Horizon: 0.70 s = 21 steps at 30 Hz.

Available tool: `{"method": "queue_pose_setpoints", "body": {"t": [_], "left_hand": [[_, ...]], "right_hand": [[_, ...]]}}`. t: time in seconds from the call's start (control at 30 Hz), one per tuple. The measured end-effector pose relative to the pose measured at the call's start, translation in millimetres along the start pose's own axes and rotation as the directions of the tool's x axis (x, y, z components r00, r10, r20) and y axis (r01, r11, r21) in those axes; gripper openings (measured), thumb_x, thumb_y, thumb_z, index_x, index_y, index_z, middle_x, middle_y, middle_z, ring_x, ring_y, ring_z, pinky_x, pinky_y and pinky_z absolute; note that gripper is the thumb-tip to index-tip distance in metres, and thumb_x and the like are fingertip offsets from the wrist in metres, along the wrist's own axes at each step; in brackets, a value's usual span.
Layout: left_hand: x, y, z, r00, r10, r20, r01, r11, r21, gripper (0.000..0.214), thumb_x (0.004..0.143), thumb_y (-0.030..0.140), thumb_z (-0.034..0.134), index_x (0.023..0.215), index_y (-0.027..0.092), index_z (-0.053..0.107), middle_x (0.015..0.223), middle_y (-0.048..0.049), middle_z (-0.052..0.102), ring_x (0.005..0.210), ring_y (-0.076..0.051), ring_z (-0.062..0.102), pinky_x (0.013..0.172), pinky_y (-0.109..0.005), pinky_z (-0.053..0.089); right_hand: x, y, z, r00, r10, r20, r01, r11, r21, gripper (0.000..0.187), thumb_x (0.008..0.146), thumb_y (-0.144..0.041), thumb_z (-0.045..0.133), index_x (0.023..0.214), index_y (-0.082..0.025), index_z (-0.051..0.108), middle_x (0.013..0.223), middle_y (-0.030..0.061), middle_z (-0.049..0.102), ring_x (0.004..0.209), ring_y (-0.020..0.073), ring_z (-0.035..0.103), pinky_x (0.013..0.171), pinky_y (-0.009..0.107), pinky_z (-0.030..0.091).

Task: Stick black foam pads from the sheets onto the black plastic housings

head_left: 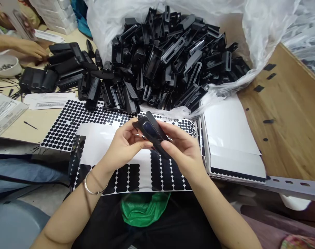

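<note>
Between both hands a black plastic casing point(154, 133) is held up, tilted, with a glossy dark oval on its upper face. My left hand point(127, 140) grips its left end with fingers and thumb closed. On its right side, my right hand point(182, 145) wraps round it, the thumb pressed near the lower end. Beneath the hands lies a white sheet point(144, 173) bearing rows of black rounded stickers, partly peeled off. Another sheet of black round dots point(61, 128) lies under it and to the left.
A large heap of black plastic casings point(170, 58) spills from a clear plastic bag point(258, 31) behind the hands. A stack of white sheets point(227, 128) lies at right on a wooden board point(284, 114). At far left are a co-worker's hand point(30, 48) and a white bowl of small metal parts point(13, 67).
</note>
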State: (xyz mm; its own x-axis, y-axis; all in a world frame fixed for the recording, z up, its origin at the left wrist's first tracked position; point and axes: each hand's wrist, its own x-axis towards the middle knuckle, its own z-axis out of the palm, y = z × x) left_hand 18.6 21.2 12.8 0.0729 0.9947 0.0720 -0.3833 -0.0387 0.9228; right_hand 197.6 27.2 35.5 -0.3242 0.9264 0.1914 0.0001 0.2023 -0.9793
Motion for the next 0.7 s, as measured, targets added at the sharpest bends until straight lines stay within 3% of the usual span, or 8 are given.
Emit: {"method": "queue_pose_setpoints", "body": {"t": [0.2,0.37,0.43,0.5,0.57,0.6,0.67,0.7], "left_hand": [[2.2,2.8,-6.4,0.996,0.016,0.091,-0.03,0.988,0.153,0.027,0.07,0.023,0.088,0.079,0.022,0.063,0.074,0.0028,0.065,0.073,-0.016,0.068,0.069,-0.027,0.062],[8.8,6.0,-23.1,0.968,-0.106,0.226,0.032,0.951,0.307,0.05,0.065,0.029,0.092,0.104,0.024,0.06,0.083,0.0011,0.073,0.078,-0.019,0.073,0.077,-0.031,0.06],[11.1,7.8,-31.3,0.963,-0.092,0.252,0.017,0.958,0.285,0.071,0.061,0.045,0.093,0.118,0.026,0.055,0.094,-0.0024,0.076,0.088,-0.023,0.074,0.083,-0.035,0.06],[12.4,9.4,-37.2,0.958,-0.041,0.283,-0.027,0.972,0.233,0.079,0.067,0.07,0.077,0.126,0.025,0.051,0.103,-0.0067,0.076,0.094,-0.026,0.074,0.086,-0.039,0.059],[13.0,10.4,-39.2,0.959,-0.02,0.281,-0.048,0.972,0.231,0.075,0.078,0.081,0.055,0.128,0.024,0.05,0.104,-0.0083,0.075,0.092,-0.025,0.075,0.085,-0.04,0.059],[13.0,10.4,-38.7,0.966,-0.025,0.258,-0.046,0.964,0.263,0.07,0.084,0.079,0.049,0.127,0.023,0.05,0.103,-0.0082,0.075,0.09,-0.024,0.075,0.085,-0.04,0.059],[12.9,9.5,-35.8,0.982,-0.046,0.184,-0.026,0.927,0.374,0.055,0.093,0.069,0.048,0.122,0.023,0.054,0.101,-0.0073,0.075,0.09,-0.022,0.074,0.086,-0.038,0.057],[12.8,8.8,-33.9,0.987,-0.058,0.151,-0.013,0.903,0.43,0.048,0.095,0.063,0.05,0.119,0.023,0.056,0.1,-0.007,0.075,0.091,-0.022,0.074,0.086,-0.038,0.057]], "right_hand": [[8.9,8.8,-1.2,0.997,0.029,0.069,-0.038,0.991,0.131,0.032,0.081,-0.024,0.083,0.112,-0.029,0.073,0.112,0.0017,0.076,0.103,0.0203,0.073,0.094,0.037,0.061],[7.4,-15.9,-36.5,0.974,0.047,0.224,-0.033,0.997,-0.065,0.033,0.08,-0.021,0.083,0.111,-0.024,0.073,0.107,0.0041,0.077,0.096,0.0193,0.074,0.086,0.031,0.06],[3.5,-25.8,-44.8,0.894,0.094,0.438,-0.033,0.989,-0.147,0.035,0.082,-0.025,0.082,0.115,-0.021,0.071,0.101,0.0043,0.078,0.086,0.0173,0.074,0.075,0.027,0.059],[-2.0,-28.2,-39.2,0.692,0.173,0.701,0.02,0.966,-0.258,0.036,0.083,-0.027,0.08,0.117,-0.018,0.071,0.102,0.0057,0.078,0.087,0.0179,0.074,0.076,0.026,0.057],[-9.6,-23.1,-21.1,0.467,0.313,0.827,0.11,0.907,-0.405,0.036,0.083,-0.021,0.078,0.119,-0.017,0.071,0.102,0.0059,0.078,0.088,0.0196,0.074,0.076,0.026,0.056],[-13.7,-19.2,-10.1,0.427,0.408,0.807,0.185,0.834,-0.52,0.037,0.082,-0.018,0.078,0.118,-0.019,0.072,0.099,0.005,0.079,0.084,0.0212,0.074,0.07,0.027,0.055],[-21.1,-12.9,8.2,0.545,0.529,0.651,0.296,0.605,-0.739,0.029,0.084,-0.021,0.075,0.113,-0.019,0.073,0.099,0.0091,0.078,0.083,0.0265,0.074,0.064,0.031,0.054],[-23.4,-11.6,13.2,0.563,0.54,0.626,0.319,0.557,-0.767,0.032,0.084,-0.028,0.078,0.114,-0.018,0.073,0.102,0.0113,0.077,0.083,0.0285,0.074,0.063,0.032,0.054]]}}
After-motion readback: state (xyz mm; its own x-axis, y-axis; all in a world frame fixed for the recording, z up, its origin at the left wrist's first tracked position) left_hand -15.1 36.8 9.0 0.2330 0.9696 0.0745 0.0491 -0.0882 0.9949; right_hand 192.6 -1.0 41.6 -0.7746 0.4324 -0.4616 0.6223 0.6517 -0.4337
